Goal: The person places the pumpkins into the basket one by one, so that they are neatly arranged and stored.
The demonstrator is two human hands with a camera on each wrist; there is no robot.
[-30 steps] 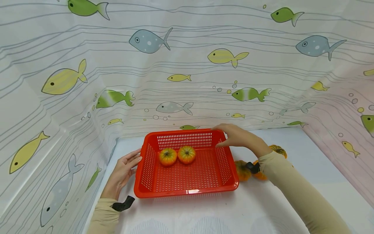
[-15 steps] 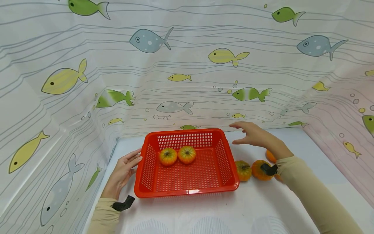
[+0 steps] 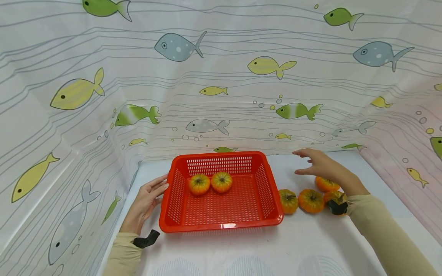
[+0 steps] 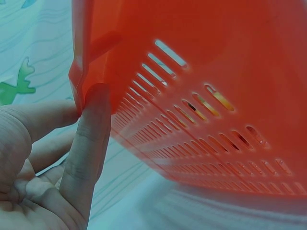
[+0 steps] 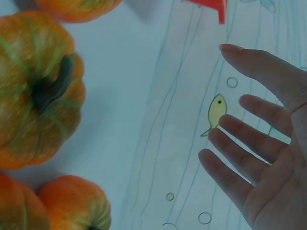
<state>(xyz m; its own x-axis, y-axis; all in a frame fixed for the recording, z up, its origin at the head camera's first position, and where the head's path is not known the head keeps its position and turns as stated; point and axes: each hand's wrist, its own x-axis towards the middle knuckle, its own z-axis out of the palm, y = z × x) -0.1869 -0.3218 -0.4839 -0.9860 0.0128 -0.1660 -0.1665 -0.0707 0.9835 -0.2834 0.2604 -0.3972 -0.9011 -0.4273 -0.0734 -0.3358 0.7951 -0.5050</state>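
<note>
Basket (image 3: 224, 211) on table (image 3: 221, 253); your left hand (image 3: 146, 201) pinches its left rim (image 3: 167, 201). Likely light, springy. Your right hand (image 3: 324, 166) hangs spread near pumpkins (image 3: 310, 201) right of basket. Probably firm, smooth: cup sides below stems (image 5: 60, 84).

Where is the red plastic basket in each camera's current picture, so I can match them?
Head: the red plastic basket sits low, near the centre, two pumpkins inside.
Left wrist: its outer wall fills much of the top and right, left hand touching its rim.
Right wrist: just a small red piece, apparently its corner, at the top edge, right of centre.
Shared landmark: the fish-printed backdrop shows in all three.
</note>
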